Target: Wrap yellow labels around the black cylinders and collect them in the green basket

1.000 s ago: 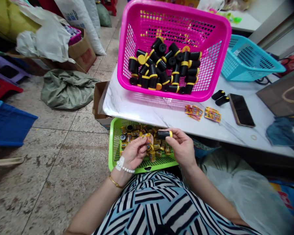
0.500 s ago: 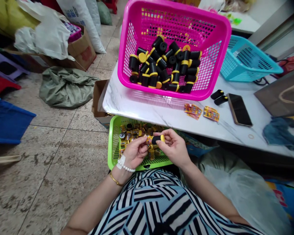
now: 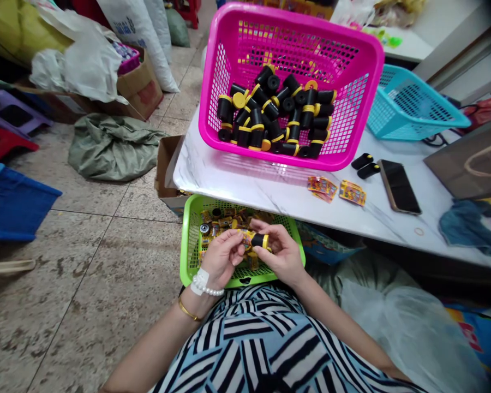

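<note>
My left hand (image 3: 224, 256), with a pearl bracelet at the wrist, pinches a colourful printed label (image 3: 246, 237) at its left end. The label lies against a small black cylinder with a yellow end (image 3: 259, 240). My right hand (image 3: 282, 252) grips that cylinder between thumb and fingers. Both hands are above a green basket (image 3: 185, 245) in which several labelled cylinders (image 3: 229, 222) lie. Further up, a pink basket (image 3: 339, 158) on the table holds many black cylinders with yellow ends (image 3: 265, 103). Two stacks of printed labels (image 3: 352, 192) lie in front of it.
Two loose black cylinders (image 3: 368, 170) and a phone (image 3: 400, 186) lie on the marbled table (image 3: 237, 180). A blue basket (image 3: 417, 103) and a paper bag (image 3: 470, 158) stand at the right. On the left floor are a blue bin (image 3: 20, 202) and a green sack (image 3: 114, 147).
Both hands have shifted slightly left and down with the cylinder. The right fingers are spread a little more around it, and more of the printed label shows along its side.
</note>
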`<action>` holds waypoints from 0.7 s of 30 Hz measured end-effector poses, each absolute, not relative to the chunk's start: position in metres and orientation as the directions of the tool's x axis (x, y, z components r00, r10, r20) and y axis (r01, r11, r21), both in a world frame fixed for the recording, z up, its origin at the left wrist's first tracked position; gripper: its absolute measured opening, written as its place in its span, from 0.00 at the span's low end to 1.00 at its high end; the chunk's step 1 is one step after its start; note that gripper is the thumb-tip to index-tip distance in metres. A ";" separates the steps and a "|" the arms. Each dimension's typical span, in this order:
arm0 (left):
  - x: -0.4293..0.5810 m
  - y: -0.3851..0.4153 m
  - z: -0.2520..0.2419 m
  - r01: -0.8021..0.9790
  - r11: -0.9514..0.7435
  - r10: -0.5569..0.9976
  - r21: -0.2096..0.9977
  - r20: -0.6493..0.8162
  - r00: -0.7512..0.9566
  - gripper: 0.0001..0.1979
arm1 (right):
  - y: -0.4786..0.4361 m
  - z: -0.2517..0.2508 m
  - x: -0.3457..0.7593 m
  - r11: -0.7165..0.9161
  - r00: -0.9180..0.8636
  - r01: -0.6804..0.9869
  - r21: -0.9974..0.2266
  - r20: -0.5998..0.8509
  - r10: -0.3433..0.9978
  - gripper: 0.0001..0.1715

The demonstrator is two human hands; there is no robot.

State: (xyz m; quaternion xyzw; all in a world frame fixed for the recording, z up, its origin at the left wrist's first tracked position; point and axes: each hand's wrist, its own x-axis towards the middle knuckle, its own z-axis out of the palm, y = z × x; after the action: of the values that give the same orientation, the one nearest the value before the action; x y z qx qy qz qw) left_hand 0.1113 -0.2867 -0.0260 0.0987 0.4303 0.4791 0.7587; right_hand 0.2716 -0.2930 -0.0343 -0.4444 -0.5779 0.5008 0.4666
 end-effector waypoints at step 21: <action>0.121 -0.274 -0.032 -0.331 0.577 0.779 0.747 -0.381 0.499 0.20 | -0.283 -0.020 0.291 0.224 -0.182 0.299 -0.928 0.175 0.968 0.21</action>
State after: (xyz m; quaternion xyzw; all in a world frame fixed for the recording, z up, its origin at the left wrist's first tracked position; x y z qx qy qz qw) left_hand 0.1213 -0.2740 -0.0321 0.3067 0.3651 0.3427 0.8094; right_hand 0.2907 -0.2825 -0.0204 -0.4806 -0.6586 0.3964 0.4220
